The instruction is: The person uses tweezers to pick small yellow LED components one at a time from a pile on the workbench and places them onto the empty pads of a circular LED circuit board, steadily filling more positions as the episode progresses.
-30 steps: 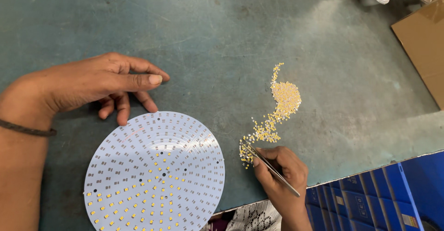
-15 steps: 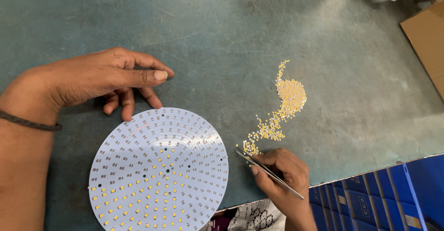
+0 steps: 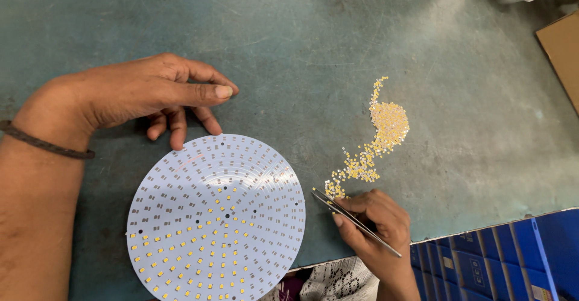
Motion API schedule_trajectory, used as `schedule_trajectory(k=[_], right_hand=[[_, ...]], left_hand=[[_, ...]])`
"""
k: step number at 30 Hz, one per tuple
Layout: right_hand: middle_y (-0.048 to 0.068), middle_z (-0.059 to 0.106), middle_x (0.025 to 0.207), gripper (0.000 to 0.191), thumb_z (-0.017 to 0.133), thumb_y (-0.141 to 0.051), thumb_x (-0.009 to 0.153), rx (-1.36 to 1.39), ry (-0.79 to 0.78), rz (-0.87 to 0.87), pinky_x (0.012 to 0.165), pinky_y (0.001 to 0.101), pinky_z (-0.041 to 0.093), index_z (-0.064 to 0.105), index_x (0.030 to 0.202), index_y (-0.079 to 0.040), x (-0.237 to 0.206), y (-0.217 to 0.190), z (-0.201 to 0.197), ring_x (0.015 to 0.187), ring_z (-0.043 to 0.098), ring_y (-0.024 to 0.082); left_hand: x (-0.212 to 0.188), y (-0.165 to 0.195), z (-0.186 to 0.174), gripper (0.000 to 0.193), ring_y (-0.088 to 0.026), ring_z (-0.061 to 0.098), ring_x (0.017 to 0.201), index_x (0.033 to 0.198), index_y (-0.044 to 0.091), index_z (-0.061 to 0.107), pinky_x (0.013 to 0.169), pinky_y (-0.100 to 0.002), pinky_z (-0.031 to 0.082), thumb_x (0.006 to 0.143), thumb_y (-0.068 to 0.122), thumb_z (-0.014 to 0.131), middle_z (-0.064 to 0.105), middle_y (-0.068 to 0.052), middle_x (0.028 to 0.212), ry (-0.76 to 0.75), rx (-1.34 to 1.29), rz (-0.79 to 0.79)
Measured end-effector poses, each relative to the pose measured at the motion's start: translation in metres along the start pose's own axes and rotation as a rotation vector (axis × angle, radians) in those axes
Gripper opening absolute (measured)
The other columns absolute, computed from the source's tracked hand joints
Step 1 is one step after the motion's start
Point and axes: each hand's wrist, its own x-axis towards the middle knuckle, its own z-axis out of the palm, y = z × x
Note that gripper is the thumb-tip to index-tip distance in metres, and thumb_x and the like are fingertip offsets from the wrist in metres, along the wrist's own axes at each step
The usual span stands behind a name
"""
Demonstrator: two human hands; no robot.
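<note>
The right hand (image 3: 374,228) pinches thin metal tweezers (image 3: 353,219), tips pointing up-left, seemingly empty, just below the scattered small yellow chips (image 3: 380,135); left hand (image 3: 151,93) rests empty.

— Where is the round circuit board (image 3: 216,219) placed?
— On the worktable (image 3: 301,41), near its front edge, just below the left hand (image 3: 145,93).
— And the pile of small chips (image 3: 377,138)?
— To the board's right; tweezers (image 3: 353,219), gripped by the right hand (image 3: 374,228), are found at its near end.
</note>
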Motion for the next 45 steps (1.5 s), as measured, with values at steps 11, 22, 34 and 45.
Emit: schedule_trajectory(k=[11, 22, 34, 45], right_hand=[[0.006, 0.069, 0.070, 0.016, 0.083, -0.007, 0.071, 0.181, -0.102, -0.154, 0.057, 0.0278, 0.046, 0.070, 0.079, -0.001, 0.012, -0.014, 0.013, 0.060, 0.062, 0.016], [0.004, 0.073, 0.074, 0.015, 0.084, -0.013, 0.074, 0.255, -0.455, -0.336, 0.057, 0.0303, 0.049, 0.075, 0.083, -0.004, 0.063, -0.025, 0.012, 0.064, 0.067, 0.017], [0.005, 0.071, 0.074, 0.016, 0.083, -0.015, 0.075, 0.212, -0.590, -0.332, 0.058, 0.0330, 0.048, 0.076, 0.085, -0.004, 0.083, -0.034, 0.011, 0.068, 0.066, 0.019], [0.004, 0.073, 0.077, 0.017, 0.083, -0.015, 0.077, 0.231, -0.523, -0.319, 0.058, 0.0309, 0.047, 0.075, 0.088, -0.003, 0.075, -0.019, 0.009, 0.067, 0.064, 0.017]], left_hand=[[0.009, -0.008, -0.007, 0.077, -0.018, 0.070, 0.045, 0.131, 0.007, 0.061, 0.031, -0.026, 0.045, 0.076, 0.060, 0.064, 0.083, -0.020, 0.097, -0.095, 0.047, 0.143], [0.000, -0.001, -0.001, 0.085, -0.021, 0.072, 0.045, 0.126, 0.000, 0.063, 0.029, -0.025, 0.042, 0.074, 0.067, 0.065, 0.080, -0.026, 0.093, -0.030, 0.087, 0.143], [-0.001, -0.001, 0.000, 0.086, -0.022, 0.073, 0.045, 0.128, -0.002, 0.061, 0.028, -0.024, 0.040, 0.075, 0.066, 0.064, 0.080, -0.028, 0.091, -0.006, 0.097, 0.162], [0.001, -0.003, 0.000, 0.085, -0.022, 0.072, 0.046, 0.128, -0.001, 0.061, 0.029, -0.025, 0.041, 0.076, 0.066, 0.064, 0.080, -0.027, 0.093, -0.008, 0.106, 0.136]])
